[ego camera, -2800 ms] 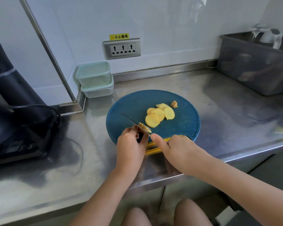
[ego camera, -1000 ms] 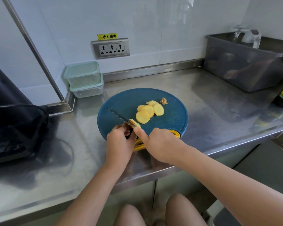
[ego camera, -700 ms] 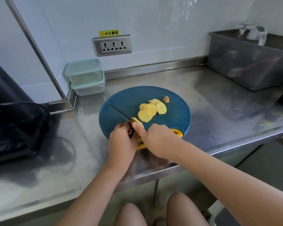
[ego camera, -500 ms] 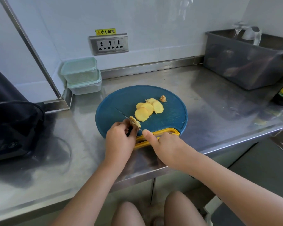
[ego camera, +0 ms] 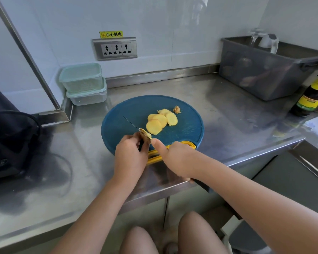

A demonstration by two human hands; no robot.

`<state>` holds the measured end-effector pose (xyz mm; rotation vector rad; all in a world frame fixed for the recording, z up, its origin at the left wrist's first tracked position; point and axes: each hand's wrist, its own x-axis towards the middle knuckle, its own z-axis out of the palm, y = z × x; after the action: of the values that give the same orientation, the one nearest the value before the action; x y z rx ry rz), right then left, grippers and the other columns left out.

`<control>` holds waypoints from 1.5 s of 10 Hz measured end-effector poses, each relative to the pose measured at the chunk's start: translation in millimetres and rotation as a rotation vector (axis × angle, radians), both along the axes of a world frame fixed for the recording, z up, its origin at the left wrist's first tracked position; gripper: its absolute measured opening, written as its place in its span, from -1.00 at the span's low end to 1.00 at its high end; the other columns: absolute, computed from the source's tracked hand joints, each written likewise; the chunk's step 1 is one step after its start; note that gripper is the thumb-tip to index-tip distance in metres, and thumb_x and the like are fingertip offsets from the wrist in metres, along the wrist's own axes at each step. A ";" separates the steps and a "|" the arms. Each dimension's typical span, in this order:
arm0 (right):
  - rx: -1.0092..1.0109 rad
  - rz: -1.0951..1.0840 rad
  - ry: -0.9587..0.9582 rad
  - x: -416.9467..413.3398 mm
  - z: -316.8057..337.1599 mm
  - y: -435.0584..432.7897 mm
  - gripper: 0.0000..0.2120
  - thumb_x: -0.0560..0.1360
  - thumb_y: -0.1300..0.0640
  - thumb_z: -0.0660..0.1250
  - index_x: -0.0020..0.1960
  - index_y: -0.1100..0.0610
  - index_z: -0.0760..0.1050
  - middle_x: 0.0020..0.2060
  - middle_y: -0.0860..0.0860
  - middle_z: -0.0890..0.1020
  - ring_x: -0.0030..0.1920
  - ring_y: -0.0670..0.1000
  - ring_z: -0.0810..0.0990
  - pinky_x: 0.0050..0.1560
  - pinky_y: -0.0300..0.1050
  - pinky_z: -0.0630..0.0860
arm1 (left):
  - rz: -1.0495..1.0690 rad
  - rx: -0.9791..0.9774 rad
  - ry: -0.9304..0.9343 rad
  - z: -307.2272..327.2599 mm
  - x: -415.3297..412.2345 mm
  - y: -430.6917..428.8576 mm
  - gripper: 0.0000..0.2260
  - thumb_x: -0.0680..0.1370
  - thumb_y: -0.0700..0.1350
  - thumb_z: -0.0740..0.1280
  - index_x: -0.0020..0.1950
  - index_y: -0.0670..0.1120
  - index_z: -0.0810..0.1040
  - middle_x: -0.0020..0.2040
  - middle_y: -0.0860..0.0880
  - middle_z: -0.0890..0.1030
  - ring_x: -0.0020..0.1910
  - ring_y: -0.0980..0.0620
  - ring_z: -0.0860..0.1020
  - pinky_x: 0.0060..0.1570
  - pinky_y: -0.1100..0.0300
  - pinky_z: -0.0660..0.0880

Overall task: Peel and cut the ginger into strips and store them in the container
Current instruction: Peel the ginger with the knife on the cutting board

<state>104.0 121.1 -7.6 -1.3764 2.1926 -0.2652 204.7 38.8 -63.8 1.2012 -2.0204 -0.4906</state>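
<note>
A yellow sticker (ego camera: pixel 111 34) above the wall socket (ego camera: pixel 115 48) reads 小心触电; the label on the bottle (ego camera: pixel 311 97) at 3 o'clock is unreadable. At 6 o'clock on the blue board (ego camera: pixel 121 114) the left hand (ego camera: pixel 130 158) pinches a ginger piece (ego camera: pixel 145 133). The right hand (ego camera: pixel 176 160) grips the knife (ego camera: pixel 131 123), its forefinger stretched out and now nearer the ginger than before. Cut slices (ego camera: pixel 157 123) lie mid-board; stacked containers (ego camera: pixel 83 77) sit at 10 o'clock.

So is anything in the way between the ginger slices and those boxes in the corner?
Only bare cutting board and counter lie between the ginger slices and the stacked containers. But both look closed, and the knife is just left of the slices.
</note>
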 end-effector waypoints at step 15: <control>-0.051 -0.019 -0.039 14.7 3.6 -19.8 -0.47 0.67 -0.13 -0.10 0.02 0.31 0.39 -0.21 0.10 0.47 -0.14 0.12 0.44 -0.12 -0.03 0.36 | -0.038 0.049 0.035 3.4 -7.6 3.0 -0.87 0.50 -0.20 0.34 -0.16 -0.27 0.56 -0.18 -0.23 0.56 -0.28 -0.01 0.36 -0.34 0.18 0.13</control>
<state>118.6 101.3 -4.0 -1.3662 2.1820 -0.3542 197.1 41.7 -60.4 1.1773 -2.0151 -0.5793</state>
